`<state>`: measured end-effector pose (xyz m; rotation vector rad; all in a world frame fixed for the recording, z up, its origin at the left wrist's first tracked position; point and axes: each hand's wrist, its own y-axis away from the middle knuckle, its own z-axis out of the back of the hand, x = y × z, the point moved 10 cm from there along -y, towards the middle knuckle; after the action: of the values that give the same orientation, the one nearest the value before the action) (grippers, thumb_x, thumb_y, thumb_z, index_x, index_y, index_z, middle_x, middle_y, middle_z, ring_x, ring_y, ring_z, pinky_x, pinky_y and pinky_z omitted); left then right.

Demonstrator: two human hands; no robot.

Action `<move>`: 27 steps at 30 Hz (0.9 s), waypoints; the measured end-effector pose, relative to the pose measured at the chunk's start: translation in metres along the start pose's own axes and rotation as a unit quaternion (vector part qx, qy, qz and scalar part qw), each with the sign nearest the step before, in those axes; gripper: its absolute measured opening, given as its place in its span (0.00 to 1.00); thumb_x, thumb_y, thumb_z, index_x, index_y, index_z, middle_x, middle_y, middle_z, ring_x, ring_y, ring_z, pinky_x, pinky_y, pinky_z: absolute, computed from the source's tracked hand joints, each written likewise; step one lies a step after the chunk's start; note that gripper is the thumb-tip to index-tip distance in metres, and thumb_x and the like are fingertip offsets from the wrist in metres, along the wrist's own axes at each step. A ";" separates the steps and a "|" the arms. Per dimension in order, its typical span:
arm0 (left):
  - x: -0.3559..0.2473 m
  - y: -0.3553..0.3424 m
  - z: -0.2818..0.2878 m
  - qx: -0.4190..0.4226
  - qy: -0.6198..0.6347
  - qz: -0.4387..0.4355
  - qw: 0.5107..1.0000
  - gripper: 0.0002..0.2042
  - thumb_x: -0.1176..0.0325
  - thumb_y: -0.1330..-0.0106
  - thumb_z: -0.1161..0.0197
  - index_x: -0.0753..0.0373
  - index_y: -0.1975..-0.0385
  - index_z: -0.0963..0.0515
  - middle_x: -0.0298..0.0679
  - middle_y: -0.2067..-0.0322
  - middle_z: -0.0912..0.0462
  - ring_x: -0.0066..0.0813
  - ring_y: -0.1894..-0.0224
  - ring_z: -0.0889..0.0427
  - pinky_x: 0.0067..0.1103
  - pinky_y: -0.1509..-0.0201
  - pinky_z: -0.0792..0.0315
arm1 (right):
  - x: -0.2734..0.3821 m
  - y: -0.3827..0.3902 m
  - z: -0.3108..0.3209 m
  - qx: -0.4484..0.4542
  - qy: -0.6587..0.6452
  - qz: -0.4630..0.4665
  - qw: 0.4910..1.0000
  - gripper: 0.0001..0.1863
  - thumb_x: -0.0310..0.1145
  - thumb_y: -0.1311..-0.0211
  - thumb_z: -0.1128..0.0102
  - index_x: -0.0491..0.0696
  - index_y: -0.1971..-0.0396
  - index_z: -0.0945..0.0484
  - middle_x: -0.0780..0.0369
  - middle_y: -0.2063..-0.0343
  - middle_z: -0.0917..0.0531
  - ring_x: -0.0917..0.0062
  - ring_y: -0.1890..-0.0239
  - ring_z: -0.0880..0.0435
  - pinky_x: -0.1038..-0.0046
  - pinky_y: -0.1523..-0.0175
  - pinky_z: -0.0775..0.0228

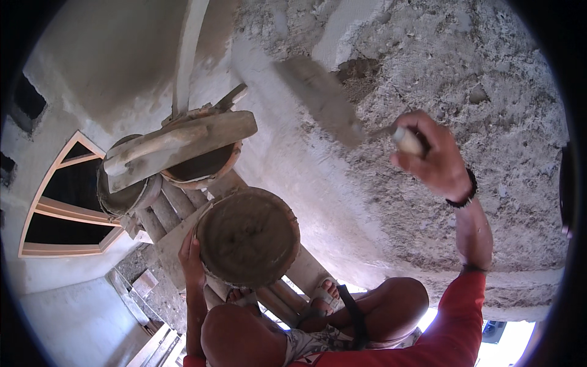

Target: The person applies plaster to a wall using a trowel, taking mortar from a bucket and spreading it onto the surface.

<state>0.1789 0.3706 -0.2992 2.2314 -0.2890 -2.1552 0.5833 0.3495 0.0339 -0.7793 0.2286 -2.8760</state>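
Note:
My right hand (431, 156) is closed around the pale handle (409, 142) of a trowel. Its grey blade (318, 101), blurred by motion, is over the rough plaster wall (458, 73); whether it touches the surface I cannot tell. My left hand (191, 260) grips the side of a round bucket (247, 235) filled with wet grey mortar, its fingers partly hidden. Behind that bucket, a long wooden float (183, 147) lies across two more mortar containers, one at the left (125, 199) and one at the middle (202, 174).
A plank scaffold (159, 211) is under the containers and my sandalled feet (324, 296). A wooden window frame (40, 226) sits in the left wall. Boards (156, 342) lie below at lower left. A pale vertical strip (186, 61) rises behind the containers.

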 end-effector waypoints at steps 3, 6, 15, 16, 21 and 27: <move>0.006 0.001 0.005 -0.014 -0.012 0.015 1.000 0.21 0.65 0.26 0.51 0.73 0.40 0.29 0.45 0.45 0.22 0.31 0.42 0.26 0.26 0.36 0.36 | 0.040 0.004 -0.011 0.055 -0.139 0.132 0.980 0.19 0.36 0.42 0.30 0.41 0.56 0.23 0.59 0.67 0.17 0.77 0.72 0.17 0.77 0.72 0.25; 0.008 0.002 0.000 -0.013 0.055 0.025 0.998 0.21 0.64 0.26 0.50 0.73 0.40 0.29 0.45 0.45 0.22 0.31 0.42 0.26 0.26 0.36 0.36 | 0.010 0.001 -0.021 0.107 -0.251 0.097 0.957 0.15 0.38 0.36 0.36 0.44 0.56 0.21 0.62 0.70 0.17 0.81 0.70 0.18 0.81 0.73 0.27; 0.030 -0.002 0.009 -0.016 0.070 0.041 0.997 0.22 0.60 0.25 0.49 0.71 0.41 0.28 0.43 0.46 0.21 0.28 0.44 0.26 0.25 0.37 0.35 | -0.097 0.004 0.084 -0.223 0.057 -0.176 0.957 0.16 0.45 0.27 0.49 0.48 0.57 0.23 0.69 0.79 0.24 0.87 0.82 0.27 0.82 0.81 0.35; 0.025 -0.002 0.013 -0.022 0.045 0.039 0.998 0.22 0.60 0.25 0.50 0.72 0.41 0.28 0.43 0.46 0.21 0.29 0.44 0.26 0.25 0.37 0.35 | -0.091 0.008 0.064 -0.186 0.074 -0.205 0.958 0.16 0.47 0.27 0.49 0.48 0.58 0.23 0.70 0.79 0.24 0.88 0.82 0.28 0.83 0.81 0.36; 0.011 -0.001 -0.009 -0.013 -0.007 0.019 1.000 0.23 0.59 0.25 0.49 0.72 0.41 0.28 0.44 0.46 0.21 0.30 0.44 0.25 0.26 0.36 0.36 | -0.041 0.070 -0.110 0.151 0.056 0.040 0.986 0.16 0.35 0.43 0.35 0.51 0.53 0.23 0.58 0.63 0.19 0.64 0.65 0.16 0.63 0.62 0.21; 0.004 0.003 -0.008 -0.018 -0.080 0.015 0.997 0.24 0.58 0.26 0.48 0.71 0.41 0.28 0.45 0.48 0.20 0.30 0.45 0.24 0.26 0.39 0.33 | -0.007 0.066 -0.183 0.211 0.355 0.070 0.908 0.13 0.28 0.38 0.48 0.53 0.55 0.22 0.59 0.72 0.20 0.68 0.68 0.17 0.67 0.64 0.22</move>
<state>0.1866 0.3658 -0.3027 2.0268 -0.2827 -2.3087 0.5031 0.3057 -0.1376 0.3584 -0.2514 -2.7768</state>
